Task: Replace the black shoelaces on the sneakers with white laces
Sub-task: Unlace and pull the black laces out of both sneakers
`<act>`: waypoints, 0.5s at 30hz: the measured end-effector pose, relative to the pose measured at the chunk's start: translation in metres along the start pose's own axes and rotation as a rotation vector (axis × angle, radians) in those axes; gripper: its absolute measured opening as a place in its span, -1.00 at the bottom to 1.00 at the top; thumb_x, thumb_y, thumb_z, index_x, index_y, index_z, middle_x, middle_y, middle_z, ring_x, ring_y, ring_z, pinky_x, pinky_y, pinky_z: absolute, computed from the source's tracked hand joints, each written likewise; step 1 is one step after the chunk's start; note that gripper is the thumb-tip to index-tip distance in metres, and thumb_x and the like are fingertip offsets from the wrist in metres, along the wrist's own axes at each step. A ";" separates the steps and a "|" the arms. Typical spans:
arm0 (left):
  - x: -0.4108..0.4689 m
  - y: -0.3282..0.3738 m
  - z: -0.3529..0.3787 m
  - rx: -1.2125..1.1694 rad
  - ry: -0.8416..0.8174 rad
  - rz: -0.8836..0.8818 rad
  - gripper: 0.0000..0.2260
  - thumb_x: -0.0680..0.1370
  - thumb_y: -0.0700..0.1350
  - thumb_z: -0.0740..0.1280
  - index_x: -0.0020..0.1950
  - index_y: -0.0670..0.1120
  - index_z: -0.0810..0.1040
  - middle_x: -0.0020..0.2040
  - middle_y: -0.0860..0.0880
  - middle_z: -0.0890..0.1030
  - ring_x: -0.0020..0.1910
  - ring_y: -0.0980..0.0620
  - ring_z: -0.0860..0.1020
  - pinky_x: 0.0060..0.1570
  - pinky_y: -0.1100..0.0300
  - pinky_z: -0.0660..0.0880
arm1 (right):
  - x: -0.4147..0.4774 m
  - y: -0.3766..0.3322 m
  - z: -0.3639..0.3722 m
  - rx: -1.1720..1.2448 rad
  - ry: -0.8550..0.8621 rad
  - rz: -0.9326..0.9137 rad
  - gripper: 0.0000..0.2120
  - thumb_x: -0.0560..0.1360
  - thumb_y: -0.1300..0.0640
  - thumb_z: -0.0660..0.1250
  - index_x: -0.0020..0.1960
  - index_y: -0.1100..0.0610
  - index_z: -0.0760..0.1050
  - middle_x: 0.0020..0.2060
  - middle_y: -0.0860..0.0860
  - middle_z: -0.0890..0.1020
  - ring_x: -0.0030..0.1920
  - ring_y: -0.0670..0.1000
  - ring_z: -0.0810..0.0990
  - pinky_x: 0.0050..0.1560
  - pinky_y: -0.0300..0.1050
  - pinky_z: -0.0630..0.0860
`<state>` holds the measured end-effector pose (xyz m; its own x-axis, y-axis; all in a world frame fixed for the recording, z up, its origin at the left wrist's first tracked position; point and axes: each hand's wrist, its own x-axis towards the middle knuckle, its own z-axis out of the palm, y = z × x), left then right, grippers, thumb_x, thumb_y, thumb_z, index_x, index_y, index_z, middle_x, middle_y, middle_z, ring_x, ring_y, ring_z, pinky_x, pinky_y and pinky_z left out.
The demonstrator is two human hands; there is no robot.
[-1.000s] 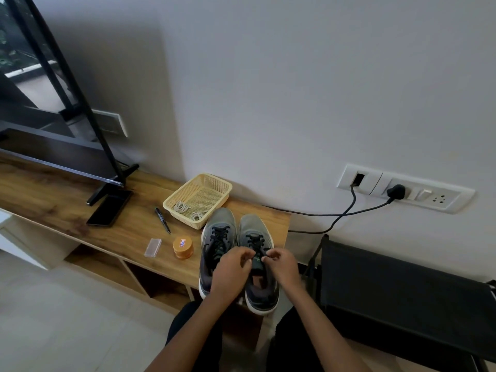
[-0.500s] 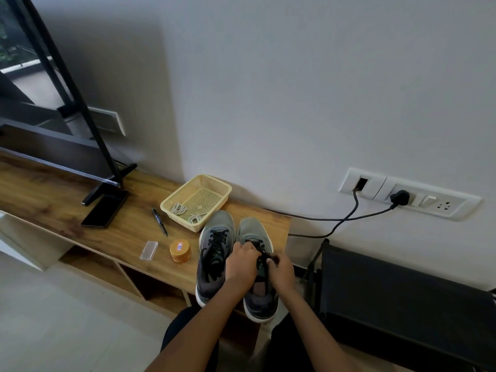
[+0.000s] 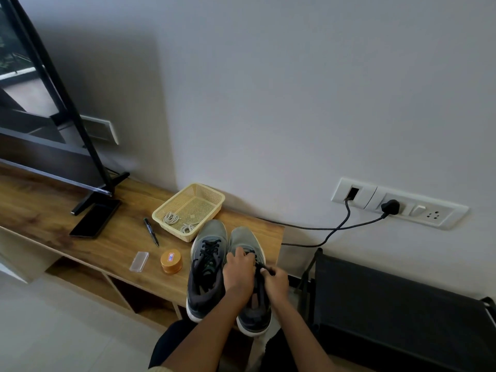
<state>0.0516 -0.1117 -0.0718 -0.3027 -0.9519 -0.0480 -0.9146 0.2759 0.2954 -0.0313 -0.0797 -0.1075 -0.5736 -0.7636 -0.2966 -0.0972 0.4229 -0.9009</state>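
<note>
Two grey sneakers stand side by side at the right end of the wooden shelf [image 3: 128, 237], toes toward the wall. The left sneaker [image 3: 206, 267] shows its black lace fully threaded. On the right sneaker [image 3: 249, 264], my left hand [image 3: 239, 272] rests over the tongue with fingers spread on the lacing. My right hand [image 3: 276, 281] pinches the black lace [image 3: 262, 266] and holds it out to the right. Two coils of white laces [image 3: 171, 218] lie in the yellow basket [image 3: 204, 191] behind the sneakers.
A pen [image 3: 151, 231], a small clear case [image 3: 139, 261] and an orange round tin [image 3: 171, 261] lie left of the sneakers. A dark phone [image 3: 95, 217] lies by the TV stand foot [image 3: 99, 194]. A black rack [image 3: 402, 304] stands right. Cables [image 3: 335, 232] run to wall sockets [image 3: 400, 202].
My hands moved from holding the lace at the shoe's middle; my right hand has drawn the black lace out to the right while my left hand shifted up onto the lacing.
</note>
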 end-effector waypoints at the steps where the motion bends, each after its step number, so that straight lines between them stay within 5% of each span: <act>1: 0.001 0.001 0.000 -0.004 0.006 -0.002 -0.85 0.63 -0.08 0.18 0.16 -0.07 0.44 0.20 -0.07 0.36 0.11 -0.07 0.39 -0.15 0.18 0.42 | 0.000 0.000 0.000 0.002 0.014 -0.006 -0.86 0.54 0.27 0.25 0.01 0.23 0.58 -0.15 0.08 0.58 -0.12 0.02 0.53 -0.14 -0.19 0.39; 9: -0.005 -0.009 -0.006 -0.224 0.097 -0.130 -0.88 0.66 -0.09 0.08 0.06 -0.11 0.35 0.13 -0.10 0.37 -0.16 -0.08 0.47 -0.31 0.13 0.36 | -0.004 -0.001 0.003 0.029 0.127 0.012 -0.81 0.56 0.27 0.24 0.10 0.26 0.57 -0.07 0.11 0.59 -0.06 0.04 0.52 -0.11 -0.21 0.37; 15: -0.001 -0.008 -0.020 -0.246 0.091 -0.218 -0.89 0.65 -0.12 0.08 0.10 -0.11 0.35 0.16 -0.08 0.42 -0.11 -0.09 0.53 -0.28 0.12 0.37 | -0.006 0.002 0.003 0.091 0.136 0.039 -0.84 0.54 0.23 0.28 0.05 0.26 0.59 -0.09 0.12 0.62 -0.11 0.03 0.54 -0.15 -0.17 0.42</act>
<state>0.0647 -0.1152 -0.0550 -0.0721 -0.9960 -0.0529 -0.8596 0.0351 0.5097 -0.0252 -0.0758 -0.1085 -0.6808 -0.6717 -0.2922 -0.0022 0.4008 -0.9162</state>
